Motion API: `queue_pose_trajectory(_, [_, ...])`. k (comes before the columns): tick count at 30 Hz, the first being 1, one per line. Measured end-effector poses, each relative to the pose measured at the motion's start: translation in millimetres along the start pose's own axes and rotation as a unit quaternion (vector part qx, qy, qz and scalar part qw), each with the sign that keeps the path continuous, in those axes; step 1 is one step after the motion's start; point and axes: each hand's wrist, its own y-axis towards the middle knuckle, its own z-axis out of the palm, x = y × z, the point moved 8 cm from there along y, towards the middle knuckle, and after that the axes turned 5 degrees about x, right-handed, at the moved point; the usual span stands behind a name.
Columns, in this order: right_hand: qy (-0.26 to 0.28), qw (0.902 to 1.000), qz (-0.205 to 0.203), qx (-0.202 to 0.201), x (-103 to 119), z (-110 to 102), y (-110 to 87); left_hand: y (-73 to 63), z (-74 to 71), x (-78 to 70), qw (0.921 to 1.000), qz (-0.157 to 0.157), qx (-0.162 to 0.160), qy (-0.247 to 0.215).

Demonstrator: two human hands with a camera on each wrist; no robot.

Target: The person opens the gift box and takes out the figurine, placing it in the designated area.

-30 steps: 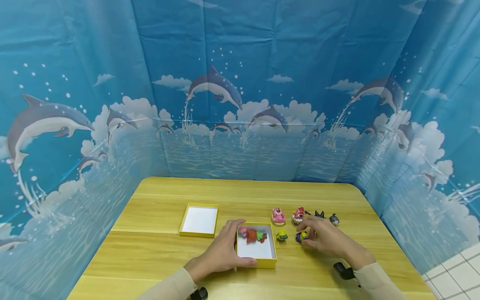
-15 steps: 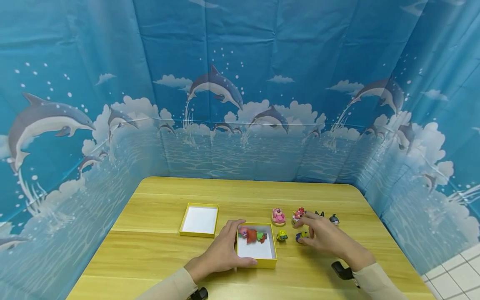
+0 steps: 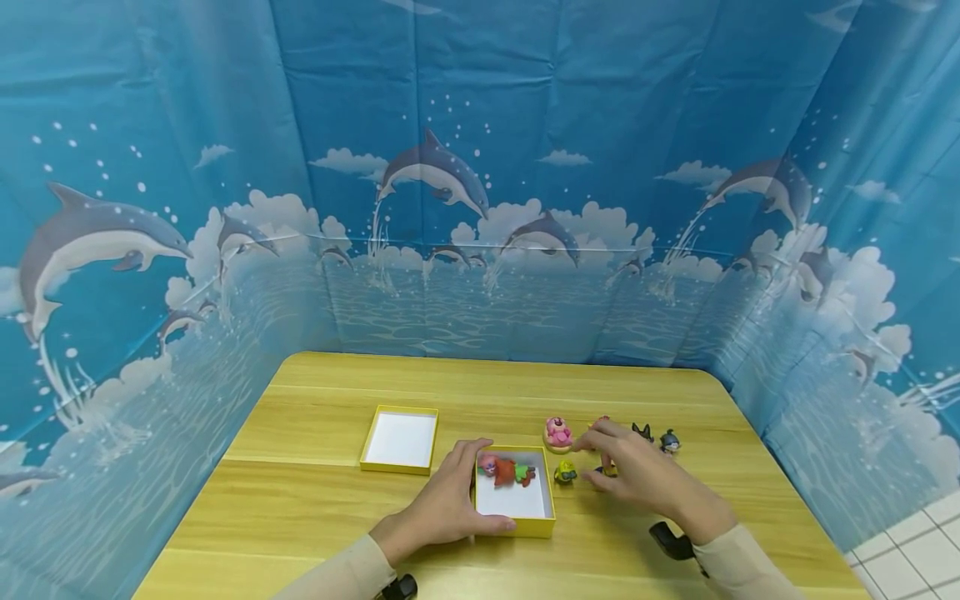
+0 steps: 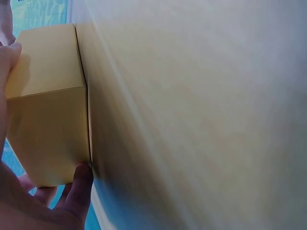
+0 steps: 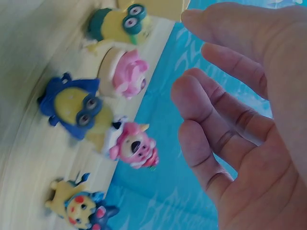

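My left hand (image 3: pixel 442 500) grips a yellow box (image 3: pixel 534 527) at its left side, thumb at the front and fingers at the back. A toy figure (image 3: pixel 504 472) with a pink head, orange-red body and green part lies in the box. My right hand (image 3: pixel 645 471) hovers above the toys with thumb and fingers apart, holding nothing. Below its fingertips stands a yellow minion figure with green goggles (image 3: pixel 565 472). A blue-clad minion figure (image 5: pixel 76 108) is partly hidden under this hand in the head view.
A yellow box lid (image 3: pixel 401 440) with a white inside lies back left. Behind the minions stand a pink bear figure (image 3: pixel 557 433) and another bear with a strawberry hat (image 5: pixel 136 146). Dark-eared (image 3: pixel 642 432) and grey-headed (image 3: pixel 670 441) figures stand farther right.
My right hand has moved left from the blue-clad minion toward the green-goggled one, its fingertips coming away from the first. My left hand keeps its grip on the box.
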Motion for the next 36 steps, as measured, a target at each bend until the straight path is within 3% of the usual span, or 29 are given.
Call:
queue_pose_trajectory(21, [0.000, 0.9956, -0.089, 0.029, 56, 13, 40.1, -1.1, -1.0, -2.1, 0.9999, 0.001, 0.010, -0.004])
queue_pose_trajectory(36, [0.006, 0.9901, -0.053, 0.129, 66, 44, 71.5, -1.2, -0.6, -2.4, 0.9999, 0.004, 0.010, 0.000])
